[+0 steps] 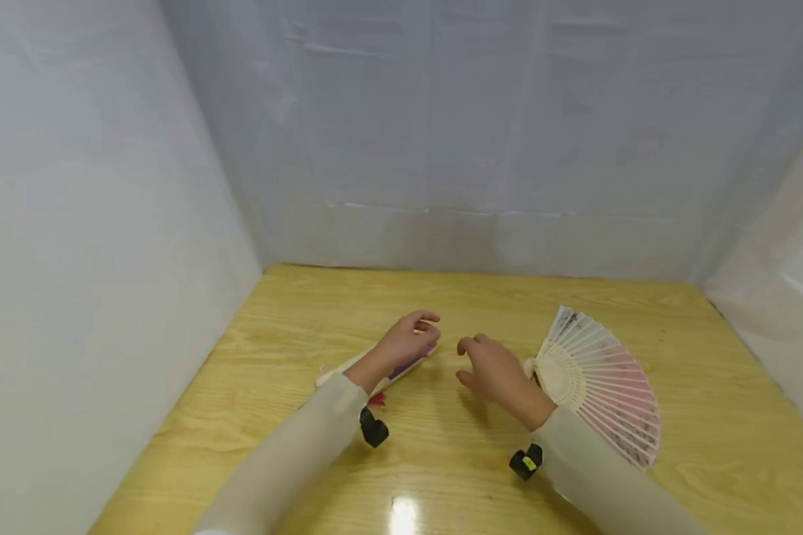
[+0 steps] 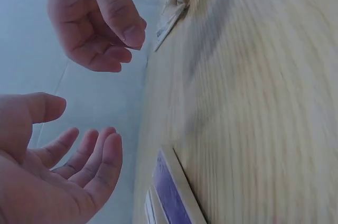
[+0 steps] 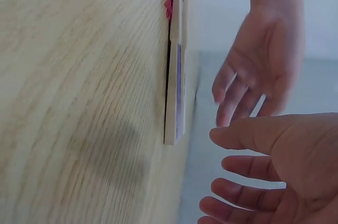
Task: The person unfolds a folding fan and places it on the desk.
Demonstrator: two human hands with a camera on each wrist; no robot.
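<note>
A folded fan (image 1: 401,370) with pale sticks and a purple strip lies on the table, partly hidden beneath my left hand (image 1: 408,343). Loosely bent fingers of that hand hover over its right end and grip nothing; the left wrist view shows a gap between hand and folded fan (image 2: 171,192). My right hand (image 1: 498,369) hangs above the table a short way to the right, fingers slightly curved and holding nothing. Just beyond its wrist lies a spread fan (image 1: 609,371), white and pink with pale ribs. The hands face each other without touching.
Beside the folded fan lies a red tassel (image 1: 377,400). The yellow wood-grain table (image 1: 241,416) is bordered by a white sheet at the left (image 1: 107,223), a grey back sheet (image 1: 475,134) and another sheet at the right (image 1: 789,275). Both wrists carry small black devices.
</note>
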